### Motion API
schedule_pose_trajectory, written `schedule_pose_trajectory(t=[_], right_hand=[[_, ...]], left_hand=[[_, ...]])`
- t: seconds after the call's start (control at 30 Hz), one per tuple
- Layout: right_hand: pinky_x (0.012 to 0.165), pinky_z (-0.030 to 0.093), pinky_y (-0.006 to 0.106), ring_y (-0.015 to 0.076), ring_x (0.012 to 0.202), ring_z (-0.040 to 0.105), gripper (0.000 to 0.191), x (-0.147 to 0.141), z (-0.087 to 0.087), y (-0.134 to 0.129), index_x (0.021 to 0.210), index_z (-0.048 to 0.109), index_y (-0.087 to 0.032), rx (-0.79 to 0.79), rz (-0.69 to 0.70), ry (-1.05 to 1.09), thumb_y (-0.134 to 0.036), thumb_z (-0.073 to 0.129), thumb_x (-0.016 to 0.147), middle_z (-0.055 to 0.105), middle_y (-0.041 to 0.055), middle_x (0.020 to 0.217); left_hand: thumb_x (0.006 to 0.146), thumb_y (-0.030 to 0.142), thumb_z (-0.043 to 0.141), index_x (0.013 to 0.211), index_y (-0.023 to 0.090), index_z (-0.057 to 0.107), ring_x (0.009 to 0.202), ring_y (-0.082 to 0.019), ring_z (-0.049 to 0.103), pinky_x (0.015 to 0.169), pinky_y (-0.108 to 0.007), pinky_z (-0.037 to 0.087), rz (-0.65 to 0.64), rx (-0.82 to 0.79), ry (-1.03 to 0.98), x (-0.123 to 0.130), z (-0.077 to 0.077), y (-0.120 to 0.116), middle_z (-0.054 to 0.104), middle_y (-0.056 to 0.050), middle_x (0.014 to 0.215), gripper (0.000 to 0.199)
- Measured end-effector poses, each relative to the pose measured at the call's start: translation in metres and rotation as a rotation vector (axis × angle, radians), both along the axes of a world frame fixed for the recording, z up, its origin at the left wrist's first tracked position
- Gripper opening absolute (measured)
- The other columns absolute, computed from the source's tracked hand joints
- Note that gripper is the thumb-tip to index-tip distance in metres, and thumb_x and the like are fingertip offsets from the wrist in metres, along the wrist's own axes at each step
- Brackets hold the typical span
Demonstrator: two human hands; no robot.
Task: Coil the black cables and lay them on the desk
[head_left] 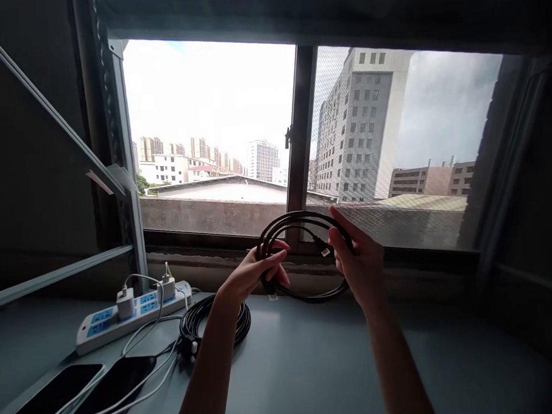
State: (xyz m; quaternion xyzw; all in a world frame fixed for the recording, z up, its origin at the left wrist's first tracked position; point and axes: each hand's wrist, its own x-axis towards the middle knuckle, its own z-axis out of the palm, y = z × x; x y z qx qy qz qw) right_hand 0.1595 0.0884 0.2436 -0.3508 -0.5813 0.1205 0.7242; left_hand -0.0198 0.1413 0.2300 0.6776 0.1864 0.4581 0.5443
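Note:
A black cable [307, 298], coiled in loops with plugs that have pale metal ends, is held up above the table in front of the window. My left hand [264, 265] grips the left side of the coil, thumb and fingers closed around it. On the coil's right side my right hand [357, 258] is closed round the loops, with the index finger pointing up along them. One plug [322, 247] hangs inside the coil near my right thumb. Another plug [271, 291] dangles just below my left hand.
A second black cable coil [244, 324] lies on the table [302, 377] behind my left forearm. Left of it are a white power strip [138, 313] with chargers, white charging cords and two dark phones [114, 385]. A metal shelf post [132, 176] stands beside the window.

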Motion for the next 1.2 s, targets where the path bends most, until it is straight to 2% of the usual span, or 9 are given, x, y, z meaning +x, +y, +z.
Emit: schedule_pose_trajectory(t=[0.1, 0.27, 0.47, 0.6, 0.73, 0.87, 1.0, 1.1, 1.2], right_hand=[[0.036, 0.023, 0.018, 0.0054, 0.043, 0.027, 0.044, 0.003, 0.0, 0.009, 0.113, 0.065, -0.021, -0.013, 0.04, -0.083, -0.044, 0.062, 0.076, 0.037, -0.0067, 0.05], [0.044, 0.037, 0.022, 0.0091, 0.05, 0.043, 0.032, 0.012, -0.008, 0.035, 0.095, 0.072, -0.019, 0.023, -0.035, -0.177, -0.043, 0.06, 0.077, 0.058, 0.0001, 0.062], [0.063, 0.047, 0.028, 0.0159, 0.07, 0.058, 0.033, 0.02, -0.016, 0.054, 0.099, 0.068, -0.02, 0.027, -0.029, -0.327, -0.043, 0.062, 0.075, 0.063, 0.0051, 0.087], [0.054, 0.047, 0.026, 0.0102, 0.055, 0.048, 0.048, 0.019, -0.019, 0.058, 0.112, 0.063, -0.018, 0.016, -0.211, -0.336, -0.037, 0.069, 0.068, 0.058, 0.006, 0.091], [0.062, 0.049, 0.029, 0.013, 0.06, 0.053, 0.033, 0.015, -0.023, 0.061, 0.105, 0.067, -0.015, 0.017, -0.31, -0.386, -0.024, 0.058, 0.075, 0.061, 0.0083, 0.093], [0.059, 0.049, 0.027, 0.0182, 0.074, 0.06, 0.022, 0.01, -0.021, 0.051, 0.088, 0.071, -0.017, -0.01, -0.253, -0.47, -0.033, 0.061, 0.076, 0.064, 0.008, 0.091], [0.055, 0.046, 0.025, 0.0168, 0.069, 0.06, 0.027, 0.002, -0.012, 0.026, 0.074, 0.071, -0.017, -0.08, -0.1, -0.467, -0.043, 0.064, 0.075, 0.066, 0.0055, 0.077], [0.053, 0.043, 0.023, 0.0135, 0.057, 0.057, 0.027, -0.003, -0.005, 0.005, 0.068, 0.069, -0.016, -0.156, 0.049, -0.429, -0.043, 0.07, 0.069, 0.063, 0.001, 0.059], [0.045, 0.036, 0.02, 0.0093, 0.049, 0.051, 0.03, -0.003, 0.0, -0.007, 0.061, 0.064, -0.015, -0.229, 0.218, -0.384, -0.043, 0.07, 0.068, 0.056, -0.0016, 0.051]], left_hand=[[0.074, 0.035, 0.066, 0.096, 0.016, 0.056, 0.048, -0.014, 0.059, 0.051, -0.02, 0.041, 0.065, -0.029, 0.048, -0.001, -0.002, 0.004, 0.047, 0.006, 0.044, 0.031], [0.066, 0.039, 0.072, 0.092, 0.015, 0.057, 0.046, -0.014, 0.057, 0.046, -0.019, 0.037, 0.132, -0.058, 0.093, 0.011, -0.01, 0.017, 0.046, 0.006, 0.045, 0.038], [0.063, 0.046, 0.071, 0.082, 0.014, 0.06, 0.034, -0.004, 0.029, 0.036, -0.018, 0.022, 0.296, -0.003, 0.004, 0.023, -0.01, 0.023, 0.033, 0.01, 0.045, 0.039], [0.061, 0.035, 0.071, 0.064, 0.015, 0.054, 0.045, -0.005, 0.033, 0.042, -0.018, 0.024, 0.537, 0.204, -0.001, 0.03, -0.003, 0.013, 0.042, 0.006, 0.052, 0.026], [0.066, 0.031, 0.061, 0.047, 0.015, 0.043, 0.049, -0.007, 0.027, 0.046, -0.02, 0.022, 0.848, 0.463, 0.115, 0.032, 0.004, -0.002, 0.031, 0.006, 0.046, 0.031], [0.064, 0.028, 0.059, 0.039, 0.015, 0.038, 0.047, -0.007, 0.022, 0.046, -0.021, 0.019, 0.993, 0.512, 0.178, 0.025, 0.013, -0.014, 0.021, 0.006, 0.044, 0.035], [0.065, 0.024, 0.054, 0.037, 0.016, 0.034, 0.044, -0.006, 0.021, 0.045, -0.022, 0.02, 1.056, 0.51, -0.013, 0.015, 0.015, -0.012, 0.018, 0.006, 0.041, 0.035], [0.068, 0.023, 0.051, 0.039, 0.018, 0.029, 0.041, -0.005, 0.021, 0.042, -0.021, 0.019, 1.038, 0.48, -0.192, 0.011, 0.014, -0.008, 0.021, 0.007, 0.041, 0.037], [0.066, 0.022, 0.058, 0.053, 0.019, 0.038, 0.04, -0.005, 0.025, 0.04, -0.019, 0.021, 0.874, 0.498, -0.161, 0.01, 0.016, -0.009, 0.027, 0.009, 0.043, 0.024]])
